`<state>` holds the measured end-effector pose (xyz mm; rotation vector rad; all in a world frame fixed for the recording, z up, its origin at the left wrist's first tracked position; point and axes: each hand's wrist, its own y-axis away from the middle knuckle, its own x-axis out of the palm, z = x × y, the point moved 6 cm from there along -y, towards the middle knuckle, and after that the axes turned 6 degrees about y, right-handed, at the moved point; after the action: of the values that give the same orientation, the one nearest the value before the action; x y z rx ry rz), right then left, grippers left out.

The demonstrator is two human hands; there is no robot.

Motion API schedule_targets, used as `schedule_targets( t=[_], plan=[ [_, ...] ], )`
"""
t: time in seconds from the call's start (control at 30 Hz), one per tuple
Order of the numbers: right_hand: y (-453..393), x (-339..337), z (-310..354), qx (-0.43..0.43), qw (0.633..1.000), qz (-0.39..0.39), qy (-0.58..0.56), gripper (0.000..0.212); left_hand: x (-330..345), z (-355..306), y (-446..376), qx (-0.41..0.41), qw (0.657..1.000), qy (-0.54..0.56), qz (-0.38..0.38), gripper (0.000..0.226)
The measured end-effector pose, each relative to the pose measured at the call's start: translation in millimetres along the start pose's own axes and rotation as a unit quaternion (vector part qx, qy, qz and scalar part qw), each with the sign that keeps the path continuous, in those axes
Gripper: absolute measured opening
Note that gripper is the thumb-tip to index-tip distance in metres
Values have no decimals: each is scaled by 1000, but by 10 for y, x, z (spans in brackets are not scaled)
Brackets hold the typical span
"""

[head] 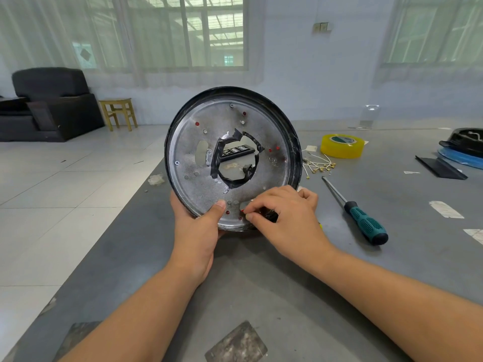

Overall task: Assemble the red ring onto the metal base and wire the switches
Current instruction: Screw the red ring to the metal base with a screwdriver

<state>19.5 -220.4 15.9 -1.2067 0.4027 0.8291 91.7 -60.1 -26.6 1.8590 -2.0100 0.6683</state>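
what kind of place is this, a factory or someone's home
Probably a makeshift workshop in a plain tiled room, not a factory line. A grey worktable holds a screwdriver, yellow tape roll and terminal wires, while a black armchair and wooden stool stand behind.

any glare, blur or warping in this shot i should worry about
Head view: wide-angle warping bows the table edge and windows; soft daylight, faint shadows; mild sheen on the metal base, no harsh glare; right hand fingertips slightly soft, hiding the small part they pinch.

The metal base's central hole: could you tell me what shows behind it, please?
Through the metal base, a dark ridged object and grey table show; the rest is hidden.
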Motion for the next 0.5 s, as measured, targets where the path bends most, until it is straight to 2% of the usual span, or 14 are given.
schedule_targets(
  t=[0.37, 0.5],
  plan=[
    [-8, 36, -30, 38, 999, 25, 9, 8, -22, -2, 4, 7, 1000, -19, 4, 68],
    [-8, 45, -47, 54, 998, 32, 7, 9, 9, -33, 33, 16, 999, -37, 16, 78]
  ],
)
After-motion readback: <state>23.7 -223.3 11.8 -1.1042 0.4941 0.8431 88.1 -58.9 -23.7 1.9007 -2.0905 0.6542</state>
